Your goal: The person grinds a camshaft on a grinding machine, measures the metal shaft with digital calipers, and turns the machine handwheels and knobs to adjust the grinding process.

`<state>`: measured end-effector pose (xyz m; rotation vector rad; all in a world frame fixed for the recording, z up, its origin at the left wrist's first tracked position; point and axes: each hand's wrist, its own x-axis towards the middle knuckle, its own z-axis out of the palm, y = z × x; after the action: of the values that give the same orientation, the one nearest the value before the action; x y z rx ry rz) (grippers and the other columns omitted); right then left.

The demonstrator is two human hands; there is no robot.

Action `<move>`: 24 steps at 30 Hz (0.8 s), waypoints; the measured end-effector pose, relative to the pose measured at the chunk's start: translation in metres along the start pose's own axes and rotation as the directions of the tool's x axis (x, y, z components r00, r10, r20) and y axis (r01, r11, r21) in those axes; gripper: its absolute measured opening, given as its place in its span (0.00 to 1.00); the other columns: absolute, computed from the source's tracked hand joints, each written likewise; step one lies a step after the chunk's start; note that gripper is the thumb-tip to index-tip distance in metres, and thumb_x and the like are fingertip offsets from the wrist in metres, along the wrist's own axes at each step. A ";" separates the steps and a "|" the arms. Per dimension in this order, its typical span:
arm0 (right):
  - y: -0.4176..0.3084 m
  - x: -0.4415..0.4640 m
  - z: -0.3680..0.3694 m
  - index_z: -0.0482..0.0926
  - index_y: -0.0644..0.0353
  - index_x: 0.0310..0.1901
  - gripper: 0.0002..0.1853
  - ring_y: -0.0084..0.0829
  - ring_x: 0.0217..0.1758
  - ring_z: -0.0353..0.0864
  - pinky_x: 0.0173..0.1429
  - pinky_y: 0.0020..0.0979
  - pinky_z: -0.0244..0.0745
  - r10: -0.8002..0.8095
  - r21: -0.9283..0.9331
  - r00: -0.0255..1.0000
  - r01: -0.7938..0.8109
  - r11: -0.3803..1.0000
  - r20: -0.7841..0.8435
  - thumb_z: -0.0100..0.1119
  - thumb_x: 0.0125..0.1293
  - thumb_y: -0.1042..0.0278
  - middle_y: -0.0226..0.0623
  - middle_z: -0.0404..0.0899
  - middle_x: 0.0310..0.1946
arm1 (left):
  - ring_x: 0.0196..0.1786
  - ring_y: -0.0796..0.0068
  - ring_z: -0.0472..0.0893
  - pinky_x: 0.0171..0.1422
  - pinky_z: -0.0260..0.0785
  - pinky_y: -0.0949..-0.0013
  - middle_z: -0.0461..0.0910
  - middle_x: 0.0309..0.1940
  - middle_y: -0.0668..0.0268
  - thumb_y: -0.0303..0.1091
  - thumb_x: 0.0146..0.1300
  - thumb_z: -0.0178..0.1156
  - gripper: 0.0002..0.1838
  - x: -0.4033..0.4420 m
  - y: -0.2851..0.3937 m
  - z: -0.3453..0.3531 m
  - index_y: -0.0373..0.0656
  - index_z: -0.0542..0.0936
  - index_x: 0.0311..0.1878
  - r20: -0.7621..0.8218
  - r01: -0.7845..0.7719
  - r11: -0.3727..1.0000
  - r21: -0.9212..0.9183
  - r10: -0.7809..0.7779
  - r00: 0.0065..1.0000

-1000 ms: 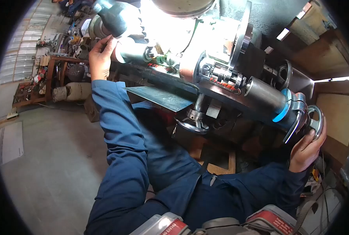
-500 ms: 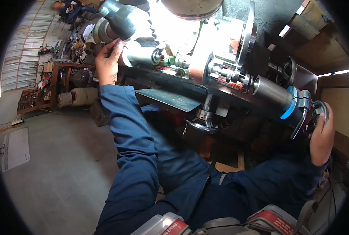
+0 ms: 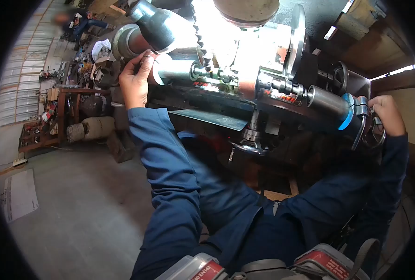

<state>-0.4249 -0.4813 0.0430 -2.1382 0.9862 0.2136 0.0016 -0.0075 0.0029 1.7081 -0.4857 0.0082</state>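
In the head view, resting the left hand (image 3: 136, 78) at the left end of a pale metal cylinder (image 3: 178, 70), bringing thumb and fingertips close together beside its rounded rim; being unable to tell a pinch from a light touch. Curling the right hand (image 3: 387, 113) at the upper edge of a shiny handwheel (image 3: 383, 139) (hiding part of its ring), being unable to tell a firm clamp from loose contact. Finding the wheel at the far right end of the machine (image 3: 246, 87), beyond a smooth grey steel sleeve (image 3: 326, 101), a bright blue band (image 3: 344, 123) and a slim, shiny lever (image 3: 360, 133). Seeing thin, flat sheet metal (image 3: 214, 119) below the cylinder, a rounded, glossy black hood (image 3: 158, 28) above. Running the cylinder's long axis roughly left to right, tilting the sleeve's downward to the right; setting the wheel roughly crosswise, facing outward.
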 end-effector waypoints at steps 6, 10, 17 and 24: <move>0.033 0.050 -0.012 0.86 0.69 0.29 0.11 0.31 0.19 0.79 0.26 0.32 0.73 -0.331 -0.143 0.883 0.394 0.908 0.334 0.57 0.50 0.71 0.43 0.83 0.22 | 0.49 0.75 0.84 0.60 0.74 0.70 0.88 0.45 0.60 0.32 0.61 0.74 0.17 0.005 -0.003 -0.001 0.31 0.85 0.48 -0.006 0.006 1.000 0.012 -0.006 1.000; 0.057 0.091 -0.026 0.86 0.65 0.29 0.10 0.38 0.26 0.83 0.32 0.35 0.76 -0.477 -0.296 0.561 0.800 0.521 0.677 0.62 0.47 0.68 0.45 0.83 0.25 | 0.48 0.76 0.84 0.60 0.74 0.70 0.88 0.44 0.60 0.32 0.60 0.75 0.17 0.005 0.000 0.001 0.31 0.85 0.48 0.003 0.009 1.000 0.006 -0.009 1.000; 0.089 0.121 -0.027 0.85 0.58 0.26 0.09 0.48 0.29 0.82 0.32 0.41 0.74 -0.258 -0.353 0.628 0.678 0.645 0.734 0.67 0.39 0.65 0.46 0.81 0.23 | 0.48 0.76 0.84 0.60 0.74 0.70 0.88 0.44 0.61 0.30 0.61 0.74 0.16 0.006 -0.001 0.000 0.31 0.85 0.48 -0.001 0.001 0.999 0.037 -0.001 1.000; 0.052 0.103 -0.022 0.84 0.61 0.25 0.07 0.35 0.24 0.82 0.28 0.36 0.75 -0.078 -0.350 0.732 0.413 0.841 0.677 0.66 0.49 0.66 0.42 0.80 0.20 | 0.48 0.76 0.84 0.61 0.74 0.70 0.88 0.44 0.61 0.30 0.60 0.74 0.16 0.007 -0.002 0.000 0.31 0.85 0.48 0.013 0.011 1.000 0.003 -0.011 1.000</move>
<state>-0.3944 -0.5781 -0.0156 -2.3339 0.2216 1.0824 0.0087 -0.0093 0.0028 1.7147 -0.4861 -0.0106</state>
